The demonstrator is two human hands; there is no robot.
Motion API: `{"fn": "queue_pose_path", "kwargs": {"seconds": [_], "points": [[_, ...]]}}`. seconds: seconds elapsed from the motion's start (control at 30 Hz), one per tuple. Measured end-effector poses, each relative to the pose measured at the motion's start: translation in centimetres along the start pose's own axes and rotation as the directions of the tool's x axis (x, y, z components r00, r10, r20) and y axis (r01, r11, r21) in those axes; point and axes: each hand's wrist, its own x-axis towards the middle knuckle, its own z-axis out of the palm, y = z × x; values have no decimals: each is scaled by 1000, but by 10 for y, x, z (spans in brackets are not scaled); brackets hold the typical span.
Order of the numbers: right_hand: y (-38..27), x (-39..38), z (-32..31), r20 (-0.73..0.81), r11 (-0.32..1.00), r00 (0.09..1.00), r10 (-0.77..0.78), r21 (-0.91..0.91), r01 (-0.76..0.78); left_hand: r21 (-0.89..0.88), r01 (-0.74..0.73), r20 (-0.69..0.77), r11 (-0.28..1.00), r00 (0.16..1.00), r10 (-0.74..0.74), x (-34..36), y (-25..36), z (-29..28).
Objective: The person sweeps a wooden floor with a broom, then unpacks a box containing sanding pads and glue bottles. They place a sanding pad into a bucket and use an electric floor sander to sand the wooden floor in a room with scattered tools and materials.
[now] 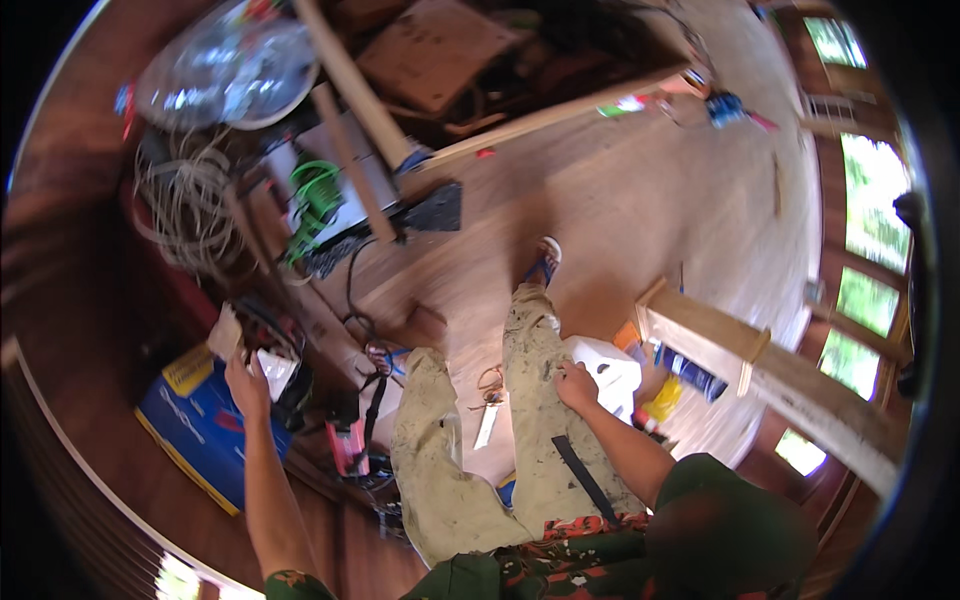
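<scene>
Wood-toned floor [640,210] spreads beneath a seated person's khaki trousers [450,495], with a tangle of pale cable [185,200] and a green plastic item [318,195] off to the left. On that side, the left hand [247,382] pinches a small tan flat piece [226,335] just above a blue-and-yellow box [200,425]. Fingers bent, the right hand [575,387] rests against the trousers near the knee; whether it grips anything, I cannot tell.

bright windows [853,308] showing green foliage [875,205] line a brown wall [832,210] beside the tan floor [640,200].
</scene>
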Motion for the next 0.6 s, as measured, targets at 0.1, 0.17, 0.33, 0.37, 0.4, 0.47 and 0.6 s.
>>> {"fn": "queue_pose_path", "kwargs": {"seconds": [0.1,0.17,0.33,0.37,0.4,0.47,0.6], "points": [[31,-8,-3,197,993,980,29,109,-52,-63,48,-55,997,997,-52,-38,54,-5],[52,-9,-10,271,971,962,-35,238,-32,-34,228,138,973,965,-221,-70,101,-1],[95,11,-34,333,918,930,-155,397,11,-255,7,501,967,856,126,-173,243,21],[106,18,-41,330,921,928,-174,387,35,-187,-140,573,972,788,223,-191,275,23],[119,25,-47,321,925,929,-183,376,53,-122,-145,699,982,690,188,-208,308,23],[151,36,-64,262,853,942,-209,520,45,-290,-175,717,941,611,335,-227,380,31],[221,45,-94,184,699,933,-311,709,93,-347,-246,787,905,449,424,-202,515,45]]}}
